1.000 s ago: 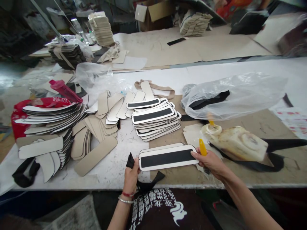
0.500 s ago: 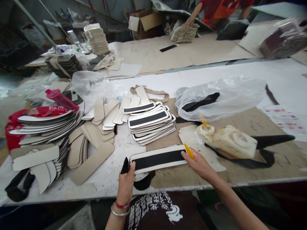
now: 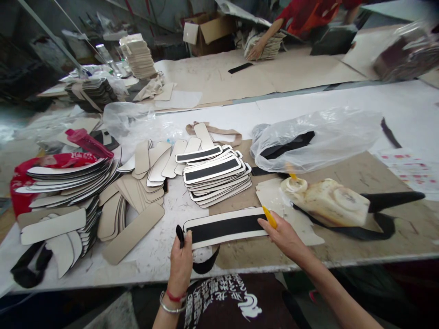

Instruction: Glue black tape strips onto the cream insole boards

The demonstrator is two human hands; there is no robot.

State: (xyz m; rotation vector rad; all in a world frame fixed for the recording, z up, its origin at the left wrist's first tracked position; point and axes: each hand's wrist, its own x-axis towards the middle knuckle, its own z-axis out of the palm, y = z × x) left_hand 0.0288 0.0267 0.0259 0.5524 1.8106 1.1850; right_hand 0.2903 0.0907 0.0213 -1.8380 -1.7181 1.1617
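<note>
A long white-edged panel with a black strip (image 3: 226, 227) is held level above the near table edge. My left hand (image 3: 181, 258) grips its left end, thumb on top, with a black piece sticking up by the fingers. My right hand (image 3: 283, 233) pinches the right end and also holds a yellow tool (image 3: 270, 217). Just beyond the panel lies a stack of similar white panels (image 3: 214, 176), some with black strips. To the right a stained white container (image 3: 336, 201) lies on brown board, a yellow piece standing in its round opening.
Fanned beige panels (image 3: 137, 192) and piled curved panels (image 3: 73, 183) lie at left. A clear plastic bag (image 3: 318, 137) is behind the container. Across the table, a person's hand (image 3: 257, 49) touches a stack of pieces.
The black piece at my left hand is more upright, and the held panel's left end has moved slightly left. The other person's hand has moved left and down on the far stack.
</note>
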